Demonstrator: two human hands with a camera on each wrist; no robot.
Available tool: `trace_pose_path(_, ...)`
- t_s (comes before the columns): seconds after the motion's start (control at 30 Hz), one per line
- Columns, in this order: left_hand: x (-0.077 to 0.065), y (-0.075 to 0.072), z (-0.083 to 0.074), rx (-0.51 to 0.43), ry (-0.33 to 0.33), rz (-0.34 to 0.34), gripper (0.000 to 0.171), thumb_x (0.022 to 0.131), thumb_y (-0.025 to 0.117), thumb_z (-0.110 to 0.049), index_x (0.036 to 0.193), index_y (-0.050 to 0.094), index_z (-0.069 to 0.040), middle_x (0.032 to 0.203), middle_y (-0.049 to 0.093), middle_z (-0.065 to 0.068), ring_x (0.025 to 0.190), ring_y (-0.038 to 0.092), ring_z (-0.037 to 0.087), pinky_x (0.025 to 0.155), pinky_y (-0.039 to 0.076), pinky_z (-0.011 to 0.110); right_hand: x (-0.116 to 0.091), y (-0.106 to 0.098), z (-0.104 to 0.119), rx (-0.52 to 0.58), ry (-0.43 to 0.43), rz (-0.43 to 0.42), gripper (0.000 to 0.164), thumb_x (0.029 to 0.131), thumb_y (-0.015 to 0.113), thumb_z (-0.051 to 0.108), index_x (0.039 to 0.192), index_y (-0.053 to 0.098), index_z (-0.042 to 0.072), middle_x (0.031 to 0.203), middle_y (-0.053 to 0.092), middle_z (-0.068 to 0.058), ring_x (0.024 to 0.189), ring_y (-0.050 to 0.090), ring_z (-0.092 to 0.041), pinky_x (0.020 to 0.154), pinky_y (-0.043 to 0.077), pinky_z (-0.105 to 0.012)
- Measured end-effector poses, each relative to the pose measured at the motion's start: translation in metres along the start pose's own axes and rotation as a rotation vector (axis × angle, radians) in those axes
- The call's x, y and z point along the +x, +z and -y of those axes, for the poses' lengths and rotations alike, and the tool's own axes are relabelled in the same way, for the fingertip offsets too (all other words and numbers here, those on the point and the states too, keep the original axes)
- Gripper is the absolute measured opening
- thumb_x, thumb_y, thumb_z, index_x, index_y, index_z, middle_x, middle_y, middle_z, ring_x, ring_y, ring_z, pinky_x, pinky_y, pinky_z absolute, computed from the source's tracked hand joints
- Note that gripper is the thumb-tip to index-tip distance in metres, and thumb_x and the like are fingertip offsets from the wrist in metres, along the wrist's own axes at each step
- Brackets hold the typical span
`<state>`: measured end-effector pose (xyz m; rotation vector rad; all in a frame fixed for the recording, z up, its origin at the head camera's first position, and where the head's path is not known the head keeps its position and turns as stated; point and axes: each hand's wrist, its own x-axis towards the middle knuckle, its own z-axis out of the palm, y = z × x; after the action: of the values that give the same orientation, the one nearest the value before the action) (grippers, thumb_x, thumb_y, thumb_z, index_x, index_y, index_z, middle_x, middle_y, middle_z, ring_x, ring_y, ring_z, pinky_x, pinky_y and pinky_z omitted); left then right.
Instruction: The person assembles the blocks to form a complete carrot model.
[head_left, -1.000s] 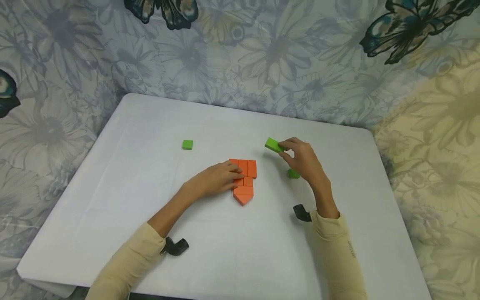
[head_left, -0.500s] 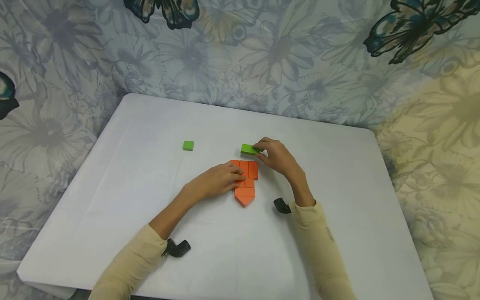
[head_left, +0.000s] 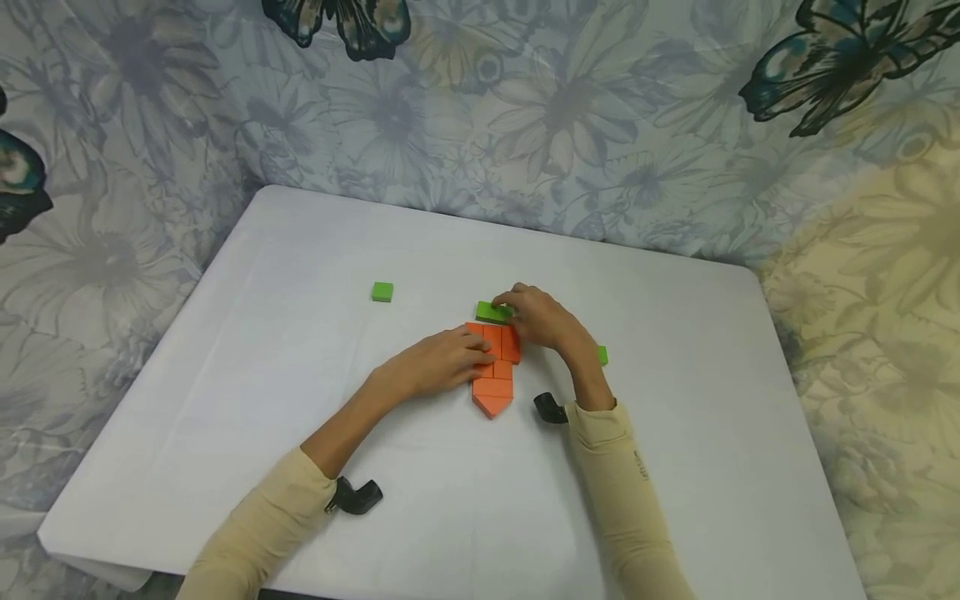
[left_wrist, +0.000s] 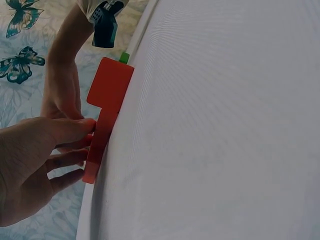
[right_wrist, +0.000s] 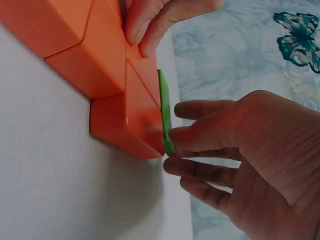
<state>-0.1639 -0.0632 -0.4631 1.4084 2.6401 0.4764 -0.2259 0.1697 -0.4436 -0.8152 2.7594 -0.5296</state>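
Orange blocks (head_left: 492,388) lie side by side mid-table, forming a flat figure with a pointed end toward the person. My left hand (head_left: 431,364) rests its fingers on the left side and top of this figure. At the figure's far end my right hand (head_left: 546,320) pinches a green rectangular block (head_left: 489,312) between thumb and fingers. In the right wrist view the green block (right_wrist: 165,112) stands right along the orange end face. Seen from the left wrist, the left thumb and fingertips touch the orange blocks (left_wrist: 111,82).
A small green block (head_left: 382,292) lies at the back left of the white table (head_left: 420,517). Another green block (head_left: 602,356) shows partly behind the right wrist. Flowered cloth with butterflies (head_left: 337,25) hangs behind the table.
The right hand has carried the green rectangular block leftward and down to the far end of the orange figure. The left hand stays on the orange blocks.
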Motion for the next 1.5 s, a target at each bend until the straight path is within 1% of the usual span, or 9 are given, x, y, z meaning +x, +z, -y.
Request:
trace_pose_path(0.1,0.0,0.0,-0.001,-0.013,-0.001,0.0,0.034,0.106,0.063,-0.024,0.136,0.07,-0.012,0.139,0.069,0.007,0.133,0.059,0.024,0.12,0.046,0.039,0.002,0.0,0.002,-0.019,-0.004,0.019,0.04,0.098,0.054,-0.007,0.133,0.07,0.006,0.121,0.069,-0.017,0.108,0.066,-0.033,0.1,0.056,-0.047)
trace_pose_path(0.27,0.0,0.001,-0.001,-0.018,0.005,-0.005,0.034,0.105,0.064,-0.024,0.136,0.071,-0.011,0.138,0.069,0.007,0.133,0.059,0.025,0.119,0.047,0.039,0.003,0.001,0.005,0.017,-0.002,0.06,0.043,0.097,0.052,-0.011,0.132,0.071,0.005,0.127,0.071,-0.015,0.118,0.065,-0.033,0.107,0.054,-0.048)
trace_pose_path(0.47,0.0,0.0,-0.001,-0.005,0.011,-0.018,0.034,0.104,0.066,-0.024,0.135,0.071,-0.012,0.136,0.07,0.006,0.131,0.059,0.024,0.117,0.048,0.037,0.001,0.0,0.006,0.046,-0.033,0.075,0.045,0.095,0.052,-0.015,0.132,0.07,0.002,0.128,0.072,-0.015,0.118,0.065,-0.033,0.109,0.053,-0.047)
trace_pose_path(0.8,0.0,-0.001,-0.002,-0.008,0.0,-0.006,0.034,0.105,0.065,-0.024,0.136,0.071,-0.012,0.137,0.069,0.006,0.131,0.059,0.024,0.117,0.048,0.037,-0.005,-0.007,0.006,0.081,-0.024,0.105,0.05,0.094,0.051,-0.014,0.137,0.067,0.005,0.136,0.068,-0.015,0.127,0.062,-0.035,0.113,0.051,-0.051)
trace_pose_path(1.03,0.0,-0.001,-0.003,0.0,-0.005,-0.011,0.034,0.105,0.065,-0.024,0.136,0.071,-0.012,0.137,0.069,0.006,0.13,0.059,0.024,0.116,0.048,0.037,-0.035,-0.039,-0.008,0.087,0.094,0.133,0.047,0.101,0.057,-0.003,0.148,0.055,0.004,0.143,0.06,-0.021,0.135,0.056,-0.04,0.114,0.048,-0.057)
trace_pose_path(1.2,0.0,-0.002,-0.004,0.0,-0.006,-0.02,0.034,0.105,0.064,-0.023,0.137,0.07,-0.011,0.138,0.069,0.006,0.132,0.058,0.024,0.118,0.047,0.037,-0.069,-0.059,-0.026,0.091,0.266,0.25,0.049,0.1,0.065,0.003,0.147,0.053,0.004,0.14,0.06,-0.026,0.129,0.058,-0.041,0.109,0.05,-0.059)
trace_pose_path(1.27,0.0,-0.001,-0.004,-0.002,-0.008,-0.022,0.034,0.105,0.064,-0.023,0.137,0.07,-0.011,0.139,0.068,0.006,0.133,0.058,0.024,0.119,0.046,0.036,-0.079,-0.062,-0.031,0.09,0.334,0.31,0.05,0.098,0.07,0.006,0.145,0.055,0.006,0.139,0.06,-0.026,0.126,0.059,-0.04,0.106,0.05,-0.06)
trace_pose_path(1.37,-0.001,0.0,-0.003,-0.006,-0.015,-0.018,0.035,0.105,0.064,-0.022,0.138,0.069,-0.012,0.139,0.068,0.006,0.134,0.058,0.024,0.119,0.046,0.035,-0.088,-0.061,-0.039,0.083,0.388,0.366,0.047,0.094,0.074,0.005,0.138,0.058,0.007,0.134,0.06,-0.024,0.118,0.059,-0.037,0.101,0.052,-0.057)
trace_pose_path(1.5,-0.001,0.001,-0.002,-0.002,-0.013,-0.016,0.035,0.105,0.064,-0.023,0.138,0.069,-0.012,0.14,0.068,0.005,0.135,0.057,0.024,0.12,0.046,0.035,-0.094,-0.055,-0.049,0.07,0.399,0.357,0.035,0.095,0.071,0.003,0.129,0.062,0.005,0.127,0.062,-0.022,0.111,0.058,-0.034,0.094,0.053,-0.051)
